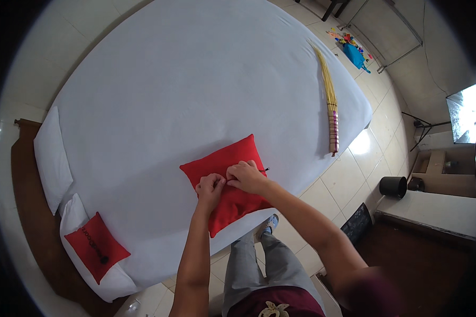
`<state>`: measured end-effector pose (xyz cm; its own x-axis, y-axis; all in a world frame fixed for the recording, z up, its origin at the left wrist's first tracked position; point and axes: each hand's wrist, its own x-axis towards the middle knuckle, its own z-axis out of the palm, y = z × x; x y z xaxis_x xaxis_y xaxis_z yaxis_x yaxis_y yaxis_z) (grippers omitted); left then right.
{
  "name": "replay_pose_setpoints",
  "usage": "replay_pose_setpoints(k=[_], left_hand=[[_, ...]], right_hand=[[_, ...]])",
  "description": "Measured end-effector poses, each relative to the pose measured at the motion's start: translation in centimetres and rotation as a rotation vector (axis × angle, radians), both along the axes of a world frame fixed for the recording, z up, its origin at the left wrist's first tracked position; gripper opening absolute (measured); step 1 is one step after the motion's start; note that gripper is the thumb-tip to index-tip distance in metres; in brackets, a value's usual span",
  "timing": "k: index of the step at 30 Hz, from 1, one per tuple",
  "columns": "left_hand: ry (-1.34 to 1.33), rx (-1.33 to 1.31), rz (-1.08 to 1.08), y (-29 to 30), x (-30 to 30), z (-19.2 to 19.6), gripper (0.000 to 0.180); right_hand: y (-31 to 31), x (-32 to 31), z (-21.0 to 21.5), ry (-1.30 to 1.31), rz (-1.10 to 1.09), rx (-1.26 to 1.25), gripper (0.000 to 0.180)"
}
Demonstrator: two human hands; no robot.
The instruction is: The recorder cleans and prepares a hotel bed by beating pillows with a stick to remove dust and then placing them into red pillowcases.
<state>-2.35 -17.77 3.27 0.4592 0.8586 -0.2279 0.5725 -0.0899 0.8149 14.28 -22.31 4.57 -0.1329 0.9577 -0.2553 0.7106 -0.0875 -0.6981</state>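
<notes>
A red cushion lies at the near edge of the white-sheeted bed. Over its middle, my left hand and my right hand are close together, fingertips almost meeting. Both are closed in a pinch. Whatever sits between the fingers is too small or too hidden to name. Past the right hand, at the cushion's right edge, a thin black piece sticks out; whether the hand holds it, I cannot tell.
Another red cushion with a dark design rests on a white pillow at the left. A straw broom lies along the bed's right side. On the tiled floor are a black bin and a blue bag with colourful bits beside it.
</notes>
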Motion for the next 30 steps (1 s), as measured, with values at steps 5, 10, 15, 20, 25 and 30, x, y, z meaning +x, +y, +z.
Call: replay_pose_setpoints(k=[5, 10, 15, 20, 25, 30], left_hand=[[0.032, -0.020, -0.019, 0.8, -0.4, -0.6, 0.016], [0.205, 0.299, -0.089, 0.5, 1.0, -1.2, 0.018], [0.456, 0.361, -0.089, 0.1, 2.0, -0.2, 0.016], [0.419, 0.563, -0.226, -5.2, 1.4, -0.2, 0.045], [0.638, 0.427, -0.182, -6.6, -0.8, -3.5, 0.056], [0.381, 0.188, 0.315, -8.5, -4.0, -6.7, 0.064]], right_hand=[[-0.5, 5.1, -0.9, -0.094, 0.120, -0.004, 0.011], [-1.2, 8.9, -1.8, -0.245, -0.004, -0.096, 0.009], [-2.9, 4.5, -3.4, -0.454, -0.376, 0.209, 0.016], [-7.2, -2.4, -2.6, -0.279, -0.274, 0.294, 0.046], [-8.8, -0.8, -5.1, -0.372, -0.149, 0.099, 0.064], [-10.5, -0.7, -7.0, -0.068, -0.502, -0.049, 0.062]])
